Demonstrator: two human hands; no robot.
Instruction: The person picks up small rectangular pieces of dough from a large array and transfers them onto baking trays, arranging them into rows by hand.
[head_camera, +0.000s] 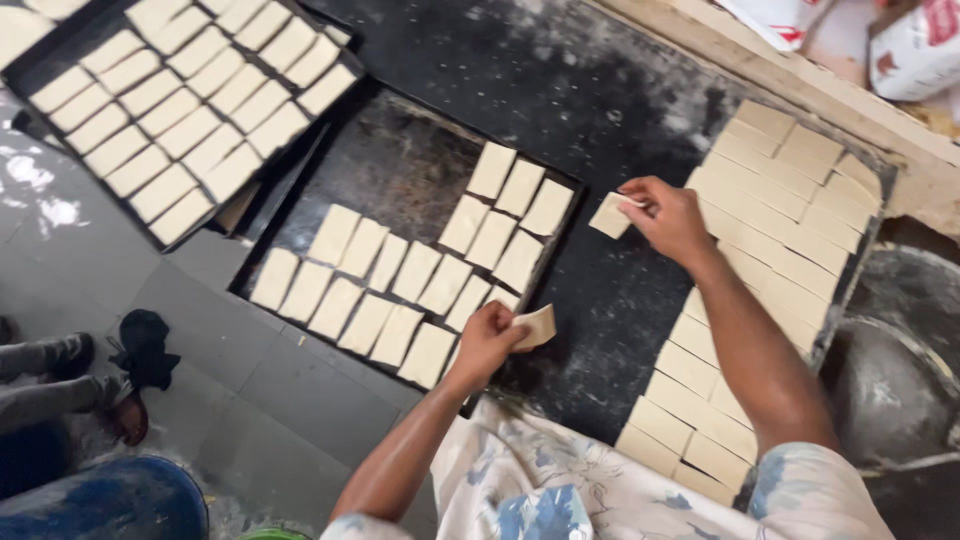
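On the dark floured worktop (610, 90) we see both hands busy with cut dough. Our left hand (487, 338) is closed, pinching one pale square dough piece (537, 326) by its edge, at the near right corner of the half-filled black tray (385, 165). Our right hand (668, 217) is closed too, fingers gripping a second dough square (609, 216), lifted just off the tray's right rim, between the tray and the slab of scored dough (775, 260). That slab lies on the worktop to the right, cut into rectangles, running from far right down toward our body. Half-filled tray holds rows of rectangles: two rows along the near side, a shorter cluster at the far right corner, bare dark metal at the far left. Full tray (185, 100) sits upper left, packed with rectangles, partly overlapping the other tray's left corner. Grey tiled floor (220, 370) lower left; another person's foot in a sandal (125, 415) and a dark cloth (145, 345) there. White sacks (915, 45) top right, behind a pale ledge. Our floral-print garment (560, 480) shows at the bottom.
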